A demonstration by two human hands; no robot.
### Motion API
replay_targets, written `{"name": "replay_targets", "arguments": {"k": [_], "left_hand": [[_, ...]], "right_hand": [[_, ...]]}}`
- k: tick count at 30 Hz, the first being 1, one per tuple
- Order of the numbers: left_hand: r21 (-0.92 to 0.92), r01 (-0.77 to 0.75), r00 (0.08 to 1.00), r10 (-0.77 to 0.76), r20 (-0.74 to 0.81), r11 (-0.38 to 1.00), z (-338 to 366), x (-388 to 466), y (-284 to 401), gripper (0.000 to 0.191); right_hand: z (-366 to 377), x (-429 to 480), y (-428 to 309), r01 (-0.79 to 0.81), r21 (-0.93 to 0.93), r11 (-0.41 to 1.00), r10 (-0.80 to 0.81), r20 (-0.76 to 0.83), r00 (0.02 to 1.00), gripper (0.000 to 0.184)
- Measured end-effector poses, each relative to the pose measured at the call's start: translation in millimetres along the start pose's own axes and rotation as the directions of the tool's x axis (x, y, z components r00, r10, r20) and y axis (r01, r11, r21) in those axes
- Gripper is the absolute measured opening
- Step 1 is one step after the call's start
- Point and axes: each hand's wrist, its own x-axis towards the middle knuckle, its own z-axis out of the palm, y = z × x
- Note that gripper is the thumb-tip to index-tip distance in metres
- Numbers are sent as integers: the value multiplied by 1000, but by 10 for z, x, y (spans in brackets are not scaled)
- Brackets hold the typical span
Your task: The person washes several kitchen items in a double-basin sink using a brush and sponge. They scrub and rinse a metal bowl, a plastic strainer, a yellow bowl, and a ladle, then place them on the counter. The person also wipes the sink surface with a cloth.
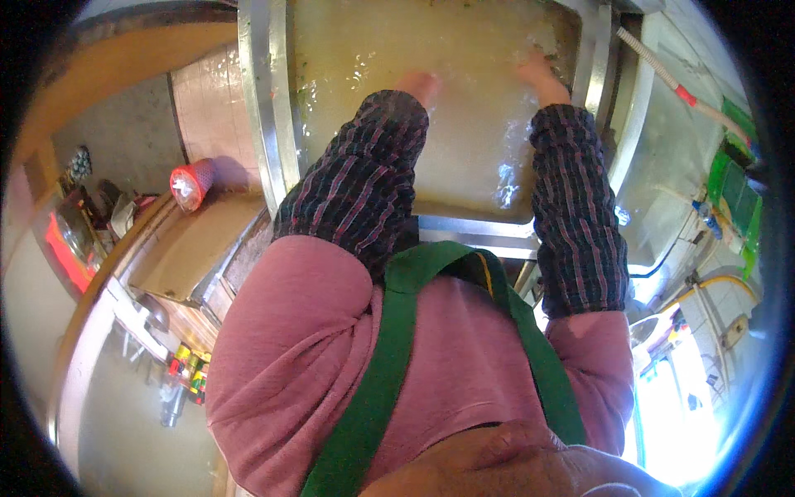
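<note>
Both arms reach forward into a metal-rimmed sink basin [281, 105] filled with cloudy, yellowish-brown water [459, 143]. My left hand [423, 86] dips below the surface near the middle; its fingers are hidden by the murk. Close to the basin's right wall, my right hand [541, 74] is partly under water, with its fingers blurred. Whether either hand holds anything cannot be told. Small dark green bits show along the basin's left side and near my right hand. Dark striped sleeve covers [354, 180] reach to both wrists.
At the left, a red-and-white object [191, 184] sits by a brown board [199, 242]. A second metal basin [658, 149] adjoins on the right, with a ribbed hose [652, 59] above it. Several colourful containers [189, 369] stand low at the left.
</note>
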Motion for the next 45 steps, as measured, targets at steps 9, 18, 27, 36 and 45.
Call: {"name": "replay_targets", "arguments": {"k": [9,18,27,36,45], "left_hand": [[586,-90,996,59,71,805,611,544,-398,29],[599,-223,968,102,228,769,1466,1168,-1848,32],[674,-204,947,-31,319,710,608,436,-671,28],[527,63,991,-116,67,848,438,562,-515,29],[536,-185,962,38,272,824,469,-129,-461,35]], "right_hand": [[757,-242,238,53,-85,995,-44,109,993,37],[846,-1098,378,-59,923,381,-141,121,983,35],[936,-1208,329,419,200,886,-433,31,901,32],[842,-1461,327,190,390,901,-299,239,924,32],[1313,-1666,375,367,-35,930,-363,79,928,26]]}}
